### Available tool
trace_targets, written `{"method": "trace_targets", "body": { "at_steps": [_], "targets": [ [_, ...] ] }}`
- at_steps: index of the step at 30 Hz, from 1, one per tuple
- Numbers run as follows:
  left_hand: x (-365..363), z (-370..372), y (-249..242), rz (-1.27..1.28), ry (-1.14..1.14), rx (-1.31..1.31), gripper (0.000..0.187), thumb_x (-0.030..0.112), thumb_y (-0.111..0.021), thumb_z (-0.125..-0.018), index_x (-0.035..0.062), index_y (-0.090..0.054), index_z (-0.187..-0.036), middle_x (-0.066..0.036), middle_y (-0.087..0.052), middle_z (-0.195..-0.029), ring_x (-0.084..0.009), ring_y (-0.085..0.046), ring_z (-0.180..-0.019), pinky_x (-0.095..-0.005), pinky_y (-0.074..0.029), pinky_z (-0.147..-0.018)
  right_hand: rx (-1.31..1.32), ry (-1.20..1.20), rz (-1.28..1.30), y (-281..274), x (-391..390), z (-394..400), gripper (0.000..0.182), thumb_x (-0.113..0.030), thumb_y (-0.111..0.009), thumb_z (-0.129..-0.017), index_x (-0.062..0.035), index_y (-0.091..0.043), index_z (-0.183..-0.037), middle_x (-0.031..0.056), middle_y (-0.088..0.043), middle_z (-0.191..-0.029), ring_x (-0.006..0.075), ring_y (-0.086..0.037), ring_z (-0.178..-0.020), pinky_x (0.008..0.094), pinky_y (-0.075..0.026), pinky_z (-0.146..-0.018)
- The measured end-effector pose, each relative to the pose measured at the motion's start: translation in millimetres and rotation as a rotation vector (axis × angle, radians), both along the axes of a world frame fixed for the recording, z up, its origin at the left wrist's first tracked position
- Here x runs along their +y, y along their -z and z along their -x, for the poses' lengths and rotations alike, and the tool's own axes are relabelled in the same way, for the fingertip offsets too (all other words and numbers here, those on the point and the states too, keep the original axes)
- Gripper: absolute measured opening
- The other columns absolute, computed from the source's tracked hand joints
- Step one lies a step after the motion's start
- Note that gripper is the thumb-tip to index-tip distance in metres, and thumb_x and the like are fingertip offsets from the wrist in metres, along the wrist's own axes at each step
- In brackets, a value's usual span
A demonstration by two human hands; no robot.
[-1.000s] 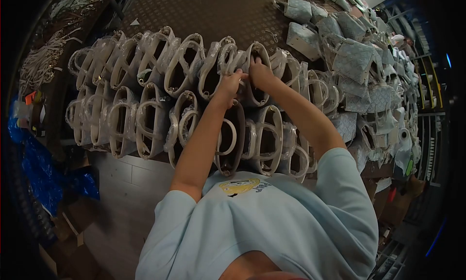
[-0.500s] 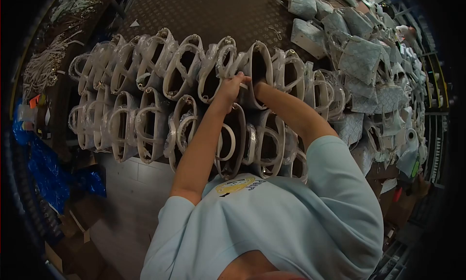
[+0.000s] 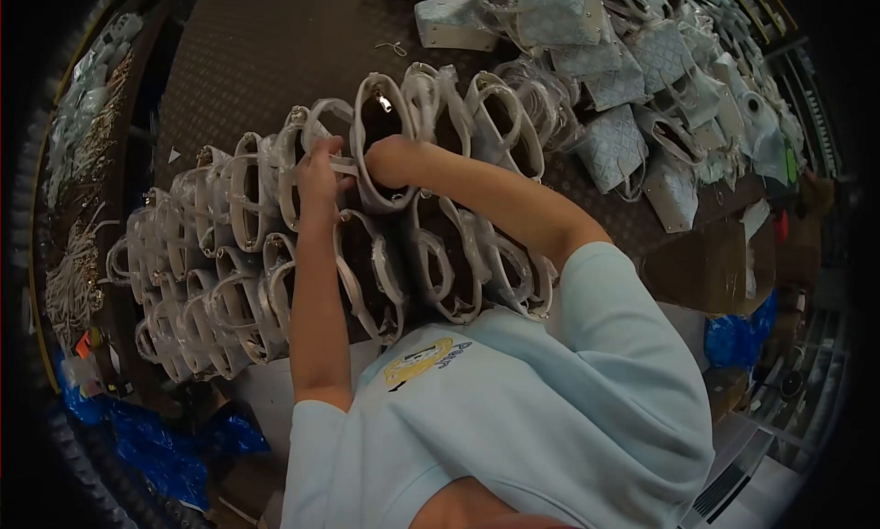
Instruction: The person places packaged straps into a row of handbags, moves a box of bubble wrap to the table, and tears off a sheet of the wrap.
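Observation:
Two rows of pale handbags stand upright with open tops, their handles wrapped in clear plastic. In the back row, a handbag (image 3: 382, 192) gapes open, showing a dark inside and a metal zipper pull (image 3: 382, 100). My right hand (image 3: 392, 162) reaches into its mouth, and the fingers are hidden. On the bag's left side, my left hand (image 3: 317, 169) is closed around a pale handle (image 3: 343, 166). Beside it, other wrapped handbags (image 3: 249, 194) press close together. In front, another open handbag (image 3: 371, 272) stands between my forearms.
A heap of pale patterned handbags (image 3: 611, 148) lies to the right on the brown patterned table (image 3: 275, 43). Bundles of straps (image 3: 73, 268) hang at the far left. Blue plastic (image 3: 156, 451) lies low at left, and a cardboard box (image 3: 710, 268) stands at right.
My view has swung, so the rows sit farther left and look slanted. Both hands remain at an open handbag in the back row, whose zipper pull now shows.

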State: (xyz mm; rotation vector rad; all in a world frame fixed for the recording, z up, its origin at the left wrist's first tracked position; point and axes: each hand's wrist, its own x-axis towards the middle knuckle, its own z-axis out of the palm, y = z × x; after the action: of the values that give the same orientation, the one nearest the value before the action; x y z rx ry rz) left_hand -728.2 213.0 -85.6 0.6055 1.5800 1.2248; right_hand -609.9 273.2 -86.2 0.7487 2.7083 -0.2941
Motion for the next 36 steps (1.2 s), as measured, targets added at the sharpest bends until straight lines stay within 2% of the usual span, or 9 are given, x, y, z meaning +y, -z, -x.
{"method": "trace_targets", "body": {
  "at_steps": [5,10,14,17,22,26,29,31,36],
  "targets": [
    [0,11,32,0.099,0.089,0.112,0.045,0.038,-0.050,-0.083,0.0001,-0.050,-0.108,-0.014,-0.052,-0.106,-0.0170,-0.053,-0.090,-0.0281,-0.044,-0.071,0.220,-0.250,-0.082,-45,-16,-2,0.019,-0.017,-0.052,-0.077,-0.0108,-0.064,-0.090,0.0085,-0.061,-0.093,0.0220,-0.058,-0.085,0.0336,-0.041,-0.079],
    [-26,1,-5,-0.010,0.369,0.407,0.063,0.037,-0.056,-0.079,-0.0014,-0.034,-0.124,-0.016,-0.039,-0.125,-0.0242,-0.038,-0.114,-0.0326,-0.031,-0.093,1.307,0.304,0.055,-119,7,-111,0.016,-0.014,-0.058,-0.079,-0.0111,-0.062,-0.094,0.0055,-0.065,-0.081,0.0135,-0.062,-0.066,0.0253,-0.049,-0.058],
    [-67,0,-36,-0.084,0.241,0.256,0.066,0.028,-0.056,-0.082,-0.0016,-0.023,-0.131,-0.016,-0.031,-0.133,-0.0243,-0.030,-0.123,-0.0328,-0.025,-0.100,0.953,0.989,-0.241,-28,89,-233,0.026,-0.025,-0.049,-0.085,-0.0065,-0.059,-0.100,0.0106,-0.063,-0.088,0.0192,-0.061,-0.079,0.0306,-0.046,-0.066],
    [-102,7,-64,-0.195,0.140,0.272,0.058,0.021,-0.055,-0.084,-0.0013,-0.028,-0.129,-0.018,-0.036,-0.129,-0.0226,-0.038,-0.118,-0.0297,-0.035,-0.093,0.463,0.869,-0.497,83,120,-278,0.036,-0.031,-0.045,-0.085,-0.0079,-0.052,-0.111,0.0137,-0.057,-0.102,0.0289,-0.055,-0.091,0.0384,-0.044,-0.073],
    [-157,31,-89,-0.177,-0.174,0.462,0.050,0.023,-0.055,-0.084,0.0006,-0.036,-0.126,-0.015,-0.045,-0.122,-0.0195,-0.045,-0.110,-0.0282,-0.036,-0.091,0.676,0.276,-0.924,137,130,-276,0.036,-0.030,-0.052,-0.078,-0.0061,-0.056,-0.104,0.0156,-0.055,-0.100,0.0327,-0.054,-0.091,0.0406,-0.044,-0.076],
    [-192,40,-89,-0.176,-0.323,0.481,0.043,0.020,-0.054,-0.085,0.0004,-0.042,-0.121,-0.013,-0.051,-0.115,-0.0170,-0.048,-0.107,-0.0269,-0.037,-0.090,1.043,0.189,-0.676,125,125,-268,0.030,-0.028,-0.055,-0.078,-0.0062,-0.060,-0.098,0.0115,-0.059,-0.096,0.0280,-0.057,-0.087,0.0379,-0.046,-0.075],
    [-210,41,-87,-0.144,-0.380,0.485,0.041,0.022,-0.054,-0.085,0.0017,-0.044,-0.120,-0.011,-0.052,-0.114,-0.0151,-0.048,-0.106,-0.0257,-0.037,-0.089,0.718,0.371,-0.697,119,134,-284,0.027,-0.030,-0.054,-0.079,-0.0079,-0.061,-0.094,0.0081,-0.061,-0.092,0.0265,-0.058,-0.082,0.0391,-0.046,-0.066],
    [-216,47,-86,-0.147,-0.387,0.477,0.041,0.023,-0.053,-0.085,0.0033,-0.044,-0.120,-0.009,-0.052,-0.115,-0.0138,-0.048,-0.106,-0.0244,-0.037,-0.088,0.253,0.786,-0.619,27,88,-232,0.027,-0.032,-0.053,-0.080,-0.0074,-0.060,-0.090,0.0070,-0.062,-0.092,0.0263,-0.059,-0.080,0.0384,-0.046,-0.065],
    [-217,57,-87,-0.233,-0.301,0.504,0.042,0.022,-0.062,-0.079,0.0017,-0.050,-0.114,-0.010,-0.055,-0.110,-0.0162,-0.051,-0.101,-0.0280,-0.041,-0.083,0.976,0.810,-0.488,-59,81,-240,0.022,-0.025,-0.058,-0.081,-0.0042,-0.056,-0.087,0.0034,-0.061,-0.076,0.0134,-0.057,-0.072,0.0282,-0.044,-0.059]
  ]
}}
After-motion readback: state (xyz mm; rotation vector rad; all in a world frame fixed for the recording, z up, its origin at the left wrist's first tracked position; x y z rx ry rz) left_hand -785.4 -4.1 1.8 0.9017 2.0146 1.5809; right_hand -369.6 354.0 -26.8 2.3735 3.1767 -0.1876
